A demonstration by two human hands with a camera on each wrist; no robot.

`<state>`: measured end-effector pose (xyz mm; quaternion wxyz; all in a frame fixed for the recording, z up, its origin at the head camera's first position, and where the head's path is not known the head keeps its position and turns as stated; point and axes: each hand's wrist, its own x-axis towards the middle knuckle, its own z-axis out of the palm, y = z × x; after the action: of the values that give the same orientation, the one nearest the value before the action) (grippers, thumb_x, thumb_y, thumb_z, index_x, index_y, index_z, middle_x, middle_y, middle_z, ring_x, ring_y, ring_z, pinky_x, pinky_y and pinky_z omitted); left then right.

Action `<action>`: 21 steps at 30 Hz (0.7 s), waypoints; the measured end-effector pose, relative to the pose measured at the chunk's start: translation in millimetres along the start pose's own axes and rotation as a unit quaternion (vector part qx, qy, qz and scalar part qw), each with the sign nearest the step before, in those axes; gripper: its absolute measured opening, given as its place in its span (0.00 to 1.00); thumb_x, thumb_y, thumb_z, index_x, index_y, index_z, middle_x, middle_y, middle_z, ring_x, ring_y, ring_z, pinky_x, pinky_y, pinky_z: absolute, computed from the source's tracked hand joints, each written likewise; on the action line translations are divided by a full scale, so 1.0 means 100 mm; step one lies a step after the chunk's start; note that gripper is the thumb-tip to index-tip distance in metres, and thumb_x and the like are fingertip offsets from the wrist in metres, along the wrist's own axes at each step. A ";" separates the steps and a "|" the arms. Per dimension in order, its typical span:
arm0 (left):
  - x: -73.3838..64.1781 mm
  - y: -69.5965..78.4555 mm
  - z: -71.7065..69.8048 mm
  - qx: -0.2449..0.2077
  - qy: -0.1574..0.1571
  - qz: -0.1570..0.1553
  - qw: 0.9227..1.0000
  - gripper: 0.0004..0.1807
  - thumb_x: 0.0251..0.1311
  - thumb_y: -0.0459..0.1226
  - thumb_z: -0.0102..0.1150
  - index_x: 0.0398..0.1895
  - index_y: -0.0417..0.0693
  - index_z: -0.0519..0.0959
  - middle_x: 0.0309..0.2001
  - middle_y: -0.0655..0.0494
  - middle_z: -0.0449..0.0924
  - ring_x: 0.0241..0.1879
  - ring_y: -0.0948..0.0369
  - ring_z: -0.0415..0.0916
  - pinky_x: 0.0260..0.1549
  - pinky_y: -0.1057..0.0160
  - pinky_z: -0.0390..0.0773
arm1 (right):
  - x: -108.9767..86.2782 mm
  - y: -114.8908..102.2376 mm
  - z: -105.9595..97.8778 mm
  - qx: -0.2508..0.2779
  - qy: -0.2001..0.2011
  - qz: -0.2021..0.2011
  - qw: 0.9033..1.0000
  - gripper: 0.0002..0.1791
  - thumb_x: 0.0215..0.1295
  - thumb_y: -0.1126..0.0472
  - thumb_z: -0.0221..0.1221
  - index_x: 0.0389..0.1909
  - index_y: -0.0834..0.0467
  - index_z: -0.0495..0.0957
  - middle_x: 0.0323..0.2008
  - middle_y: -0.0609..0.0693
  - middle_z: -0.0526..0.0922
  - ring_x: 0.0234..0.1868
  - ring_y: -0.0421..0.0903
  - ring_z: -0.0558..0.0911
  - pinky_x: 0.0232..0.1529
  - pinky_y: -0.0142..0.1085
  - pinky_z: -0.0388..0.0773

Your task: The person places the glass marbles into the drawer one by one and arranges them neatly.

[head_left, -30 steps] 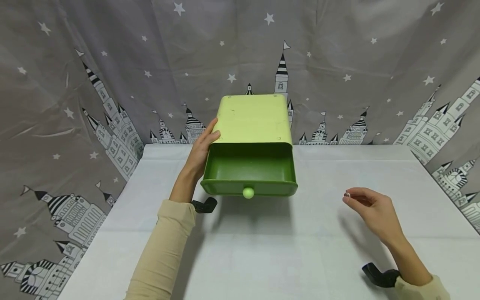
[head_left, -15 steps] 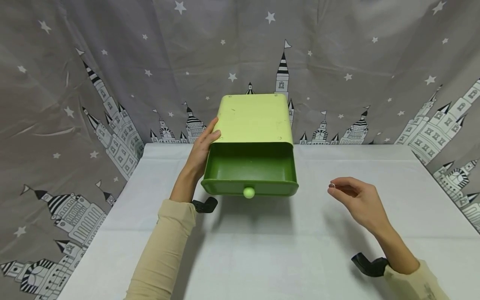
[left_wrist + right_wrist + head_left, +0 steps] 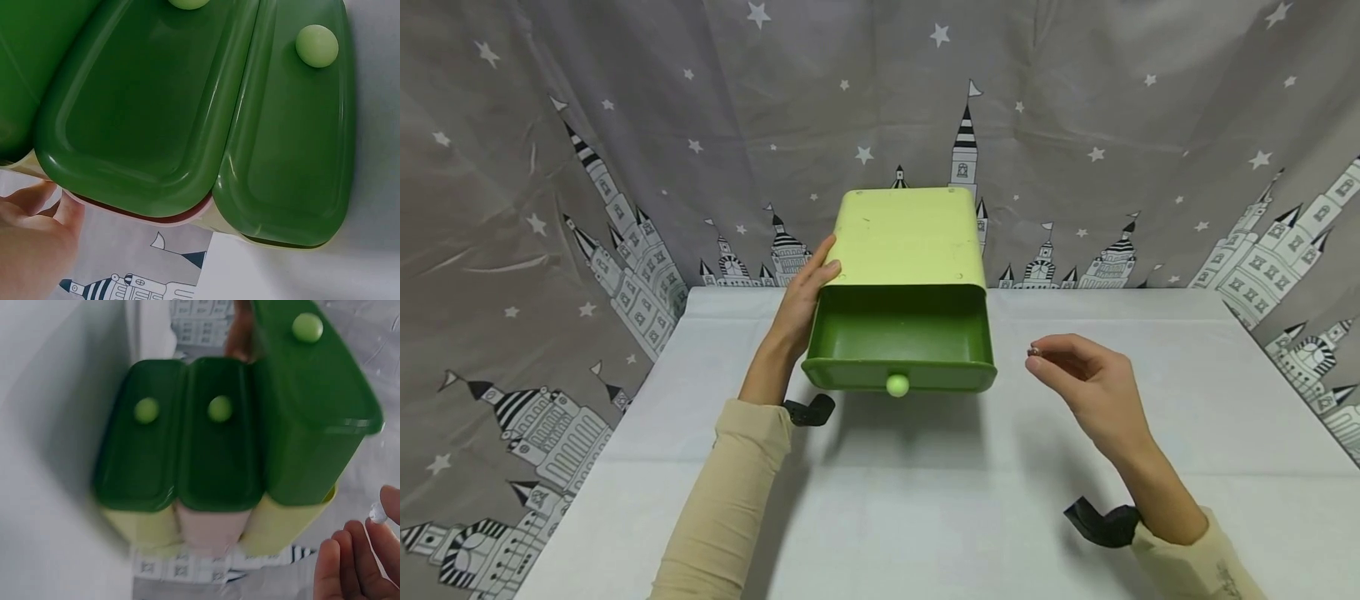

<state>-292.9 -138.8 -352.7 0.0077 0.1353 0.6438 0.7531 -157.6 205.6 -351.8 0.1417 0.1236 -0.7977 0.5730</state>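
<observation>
A small drawer unit (image 3: 910,233) with a pale yellow-green top stands at the back middle of the table. Its top drawer (image 3: 898,377), dark green with a light green knob, is pulled out and looks bare inside. My left hand (image 3: 797,300) rests against the unit's left side near the top, fingers along the wall. To the right of the drawer, my right hand (image 3: 1097,387) pinches a small shiny ring (image 3: 1033,351) between thumb and index finger above the table. In the right wrist view the ring (image 3: 377,512) is a whitish glint at the fingertips.
Below the top drawer sit two closed drawers, the middle drawer (image 3: 219,450) in a pink shell and the bottom drawer (image 3: 140,450) in a yellow one. A white cloth (image 3: 925,525) covers the table. Behind hangs a grey curtain (image 3: 1060,75) with castles and stars.
My right hand has moved left and slightly farther from me, toward the open drawer, carrying the ring. My left hand and the drawer unit have stayed in place.
</observation>
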 end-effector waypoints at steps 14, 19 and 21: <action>0.01 0.01 0.00 -0.004 0.003 -0.006 1.000 0.33 0.75 0.42 0.46 0.80 0.56 0.51 0.78 0.59 0.45 0.73 0.64 0.48 0.68 0.61 0.55 | 0.24 -0.30 0.43 0.078 0.014 -0.130 0.988 0.10 0.57 0.79 0.63 0.41 0.72 0.81 0.40 0.58 0.80 0.45 0.46 0.80 0.53 0.33 0.76; 0.01 0.01 0.00 -0.006 0.000 -0.007 1.000 0.33 0.74 0.41 0.46 0.80 0.57 0.51 0.78 0.60 0.45 0.73 0.64 0.48 0.68 0.60 0.55 | 0.30 -0.35 0.55 0.070 0.006 -0.148 0.987 0.10 0.57 0.78 0.64 0.41 0.70 0.82 0.39 0.55 0.81 0.44 0.45 0.79 0.53 0.33 0.76; 0.00 0.01 0.00 -0.007 0.000 -0.007 1.000 0.33 0.74 0.41 0.46 0.80 0.56 0.51 0.78 0.60 0.45 0.73 0.64 0.48 0.68 0.60 0.56 | 0.32 -0.37 0.58 0.068 0.003 -0.155 0.986 0.10 0.57 0.78 0.65 0.41 0.70 0.82 0.39 0.55 0.81 0.44 0.45 0.79 0.53 0.33 0.76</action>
<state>-292.8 -138.8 -352.0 0.0135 0.1311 0.6397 0.7572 -178.8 137.6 -325.5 0.2221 0.2535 -0.7280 0.5970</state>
